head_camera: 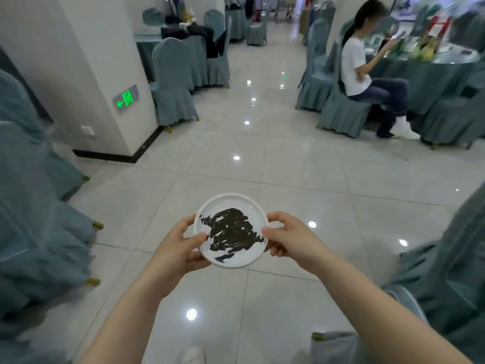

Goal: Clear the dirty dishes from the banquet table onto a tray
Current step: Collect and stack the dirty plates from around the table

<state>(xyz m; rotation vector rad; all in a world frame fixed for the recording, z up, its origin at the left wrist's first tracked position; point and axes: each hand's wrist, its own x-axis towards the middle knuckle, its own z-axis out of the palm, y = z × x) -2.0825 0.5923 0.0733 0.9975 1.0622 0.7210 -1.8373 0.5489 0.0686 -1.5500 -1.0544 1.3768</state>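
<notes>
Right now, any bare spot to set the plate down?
No tray or near tabletop in view. Both hands, left hand and right hand, grip the dirty plate over open tiled floor. Covered chairs crowd both sides; the far table is cluttered.

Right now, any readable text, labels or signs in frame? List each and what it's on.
No legible words anywhere.
Green exit sign on the pillar: a left arrow and a running-figure pictogram only, any lettering too blurred.
Red packaging on the far table: print too blurred to read.
White plate held in left hand and right hand: dark smear, no text.
</notes>
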